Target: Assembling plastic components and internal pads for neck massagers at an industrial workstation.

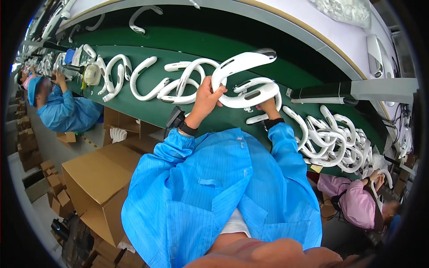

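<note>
Two hands on white curved bands | left hand (206,99) fingers grip one band (241,62) | right hand (268,107) holds another (257,94)

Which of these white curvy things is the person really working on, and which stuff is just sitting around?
In hand:
- white curved neckband piece, gripped by left hand
- second white piece, right hand on it

Just lying about:
- pile of white pieces
- cardboard box
- small fan
- green belt
</note>
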{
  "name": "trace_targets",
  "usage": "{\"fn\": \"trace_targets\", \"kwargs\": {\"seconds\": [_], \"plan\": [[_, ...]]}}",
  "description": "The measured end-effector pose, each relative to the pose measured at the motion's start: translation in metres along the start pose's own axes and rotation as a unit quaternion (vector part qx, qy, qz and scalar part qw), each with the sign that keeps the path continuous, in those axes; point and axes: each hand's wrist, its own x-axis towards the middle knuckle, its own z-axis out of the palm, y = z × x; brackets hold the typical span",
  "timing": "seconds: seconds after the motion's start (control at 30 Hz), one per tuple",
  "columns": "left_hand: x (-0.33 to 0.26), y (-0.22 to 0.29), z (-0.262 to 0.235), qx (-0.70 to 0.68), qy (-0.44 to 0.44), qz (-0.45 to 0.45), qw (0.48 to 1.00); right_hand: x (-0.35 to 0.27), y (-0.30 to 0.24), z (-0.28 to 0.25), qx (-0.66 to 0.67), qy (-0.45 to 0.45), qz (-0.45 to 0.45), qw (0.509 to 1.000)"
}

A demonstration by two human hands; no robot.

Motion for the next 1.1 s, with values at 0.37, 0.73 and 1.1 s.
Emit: {"fn": "trace_targets", "kwargs": {"seconds": [0.37, 0.73, 1.1], "plan": [[0.027, -0.038, 0.0, -0.355, -0.133, -0.255, 0.889, -0.037, -0.123, -0.108, 0.62, -0.058, 0.117, 0.774], [0.021, -0.031, 0.024, -0.259, -0.352, -0.084, 0.896, -0.071, -0.185, -0.09, 0.556, -0.191, 0.074, 0.806], [-0.004, -0.049, 0.049, -0.336, -0.227, -0.203, 0.891, -0.099, -0.156, -0.059, 0.315, -0.015, 0.001, 0.949]]}}
